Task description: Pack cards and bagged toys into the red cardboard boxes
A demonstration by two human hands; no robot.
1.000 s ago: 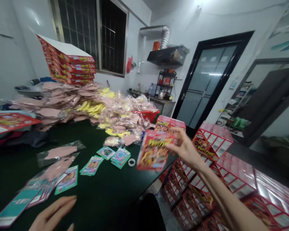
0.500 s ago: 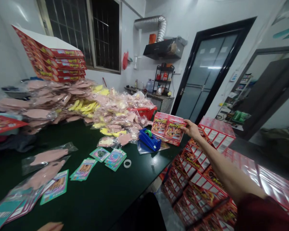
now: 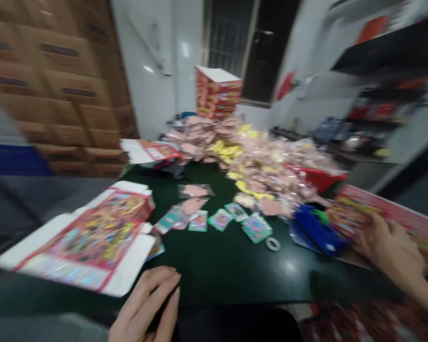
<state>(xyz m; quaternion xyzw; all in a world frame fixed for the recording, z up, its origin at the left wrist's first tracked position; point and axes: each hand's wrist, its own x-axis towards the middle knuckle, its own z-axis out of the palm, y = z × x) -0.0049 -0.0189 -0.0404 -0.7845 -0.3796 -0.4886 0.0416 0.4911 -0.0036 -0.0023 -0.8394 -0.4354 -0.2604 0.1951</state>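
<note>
My left hand (image 3: 146, 304) is low over the near table edge, its fingers loosely bent and the thumb apart, with nothing visible between them. Left of it lies an unfolded red-and-white printed carton (image 3: 103, 232). On the right, my right hand (image 3: 392, 247) is blurred against red printed boxes (image 3: 353, 209); its fingertips touch them, but the grip is unclear. Beside that hand stands a blue tape dispenser (image 3: 319, 230) with green tape. A white tape roll (image 3: 273, 244) and several green-edged cards (image 3: 257, 227) lie mid-table.
Bagged pink and yellow flat pieces (image 3: 264, 166) are heaped at the back around a red basket (image 3: 317, 178). Behind them rises a stack of red boxes (image 3: 217, 92). Two bagged pink pieces (image 3: 194, 191) lie near the cards. Brown cartons (image 3: 64, 90) are piled at the left.
The view has swung left, bringing the unfolded carton and brown cartons into sight. My left hand shows more fully. My right hand has shifted from the boxes' right edge onto their front.
</note>
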